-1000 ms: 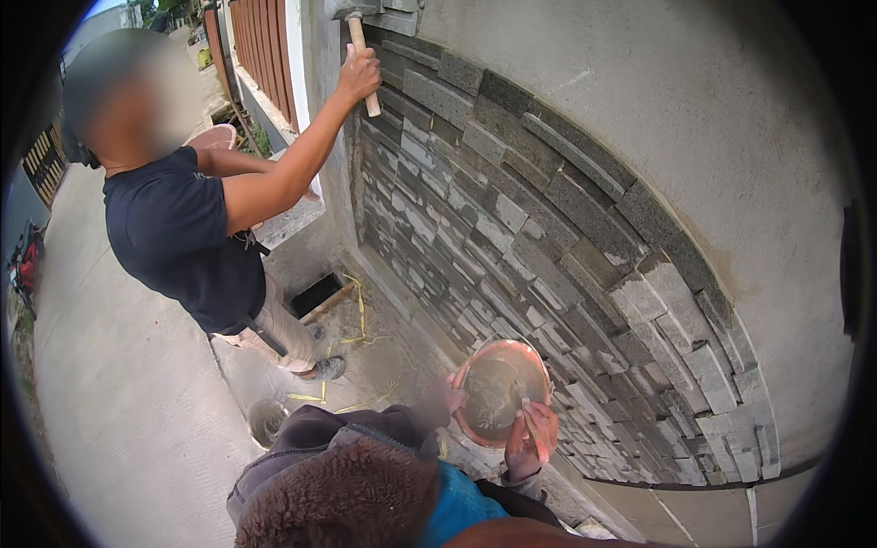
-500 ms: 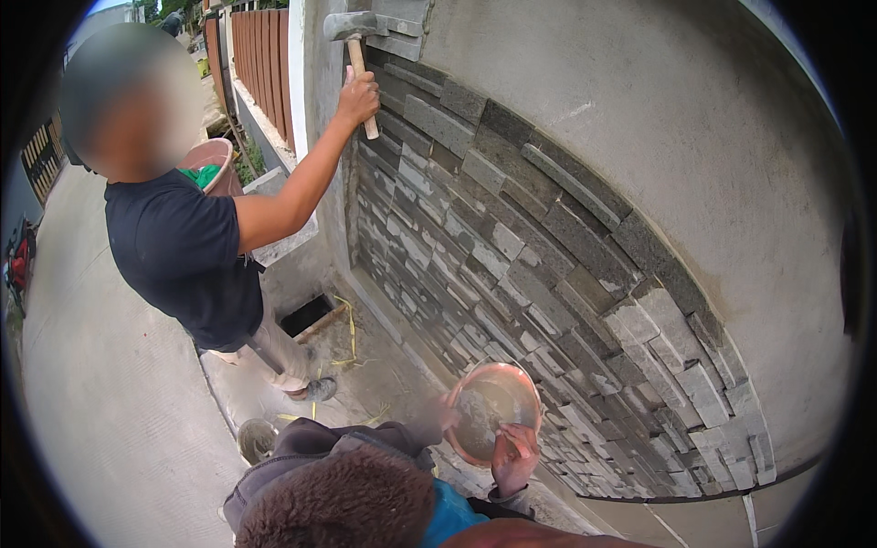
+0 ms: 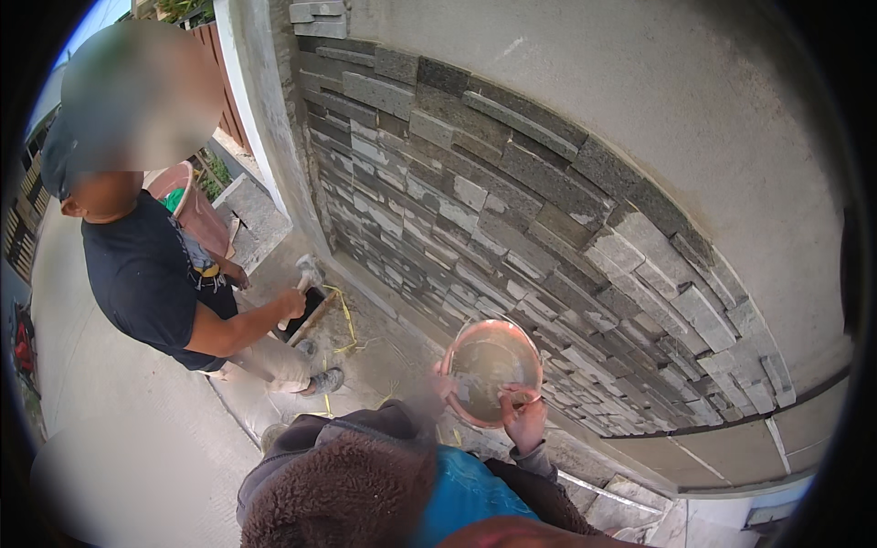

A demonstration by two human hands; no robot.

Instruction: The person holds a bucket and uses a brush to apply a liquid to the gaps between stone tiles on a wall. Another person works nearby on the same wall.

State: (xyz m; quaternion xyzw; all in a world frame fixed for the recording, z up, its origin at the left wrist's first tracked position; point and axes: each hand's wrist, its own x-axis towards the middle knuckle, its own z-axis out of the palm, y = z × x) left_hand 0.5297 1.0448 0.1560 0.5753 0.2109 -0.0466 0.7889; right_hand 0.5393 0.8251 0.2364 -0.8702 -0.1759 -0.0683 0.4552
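An orange bucket (image 3: 449, 361) with grey, cloudy liquid in it is in front of me, beside the stone-clad wall. My left hand (image 3: 442, 385), partly blurred, grips its left rim. On the near rim, my right hand (image 3: 523, 420) has its fingers curled over the edge, closed on the bucket. To the left stands a co-worker in a dark shirt (image 3: 137, 283), whose hand holds a mallet (image 3: 309, 269) low by the leg.
Grey stone strips (image 3: 512, 183) cover part of the wall, with bare plaster (image 3: 676, 100) above. A pink bin (image 3: 196, 210) stands behind the co-worker. Yellow strips (image 3: 345, 320) lie near an opening in the ground (image 3: 306, 315).
The co-worker has lowered the mallet from the upper wall to leg height and turned. My right hand has moved from over the bucket onto its rim.
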